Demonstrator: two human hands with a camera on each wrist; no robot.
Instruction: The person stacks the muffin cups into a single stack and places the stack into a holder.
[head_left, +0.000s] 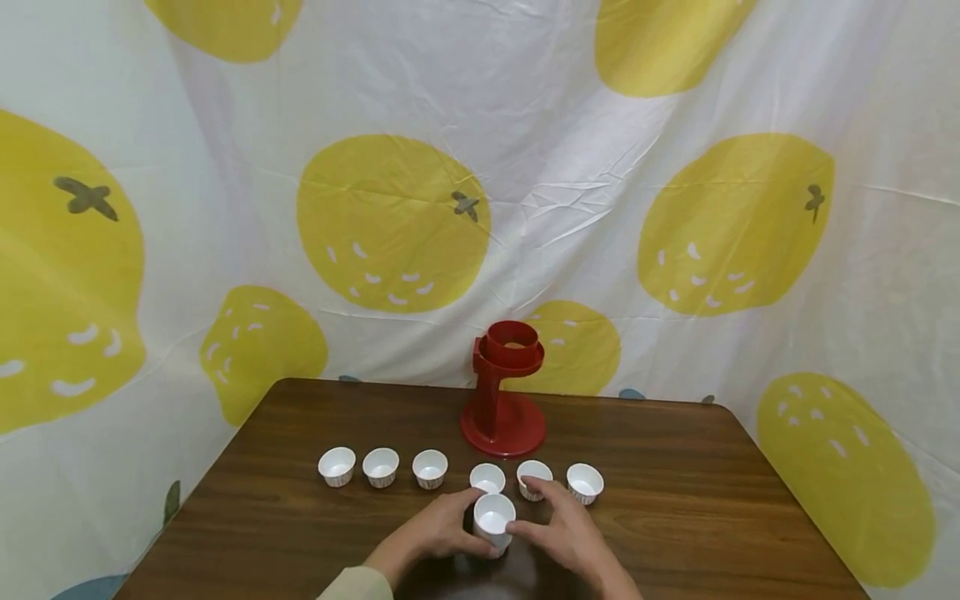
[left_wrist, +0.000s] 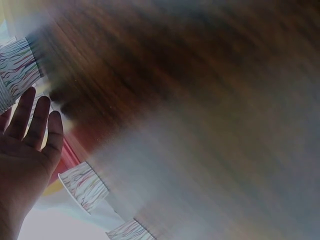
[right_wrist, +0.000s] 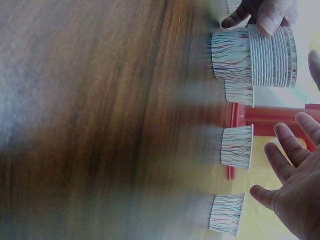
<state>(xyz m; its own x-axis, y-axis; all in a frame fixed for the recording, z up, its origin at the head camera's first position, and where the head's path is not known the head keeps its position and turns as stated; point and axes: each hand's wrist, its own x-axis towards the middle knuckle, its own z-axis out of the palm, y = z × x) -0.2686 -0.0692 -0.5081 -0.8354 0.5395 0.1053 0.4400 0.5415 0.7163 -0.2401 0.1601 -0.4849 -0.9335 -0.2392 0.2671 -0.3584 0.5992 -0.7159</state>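
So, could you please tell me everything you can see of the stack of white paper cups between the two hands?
The stack of white paper cups stands upright on the brown wooden table, in front of the row of six single cups. The right wrist view shows many nested rims and thin coloured wavy lines on the pleated side. The inside looks plain white and empty. The left hand holds its left side; the right hand touches its right side with a fingertip.

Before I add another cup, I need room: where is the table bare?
Bare wood lies at the table's right side beyond the rightmost cup, at its left beyond the leftmost cup, and behind the row beside the red stand. It is crowded at front centre, where both hands flank the cup stack.
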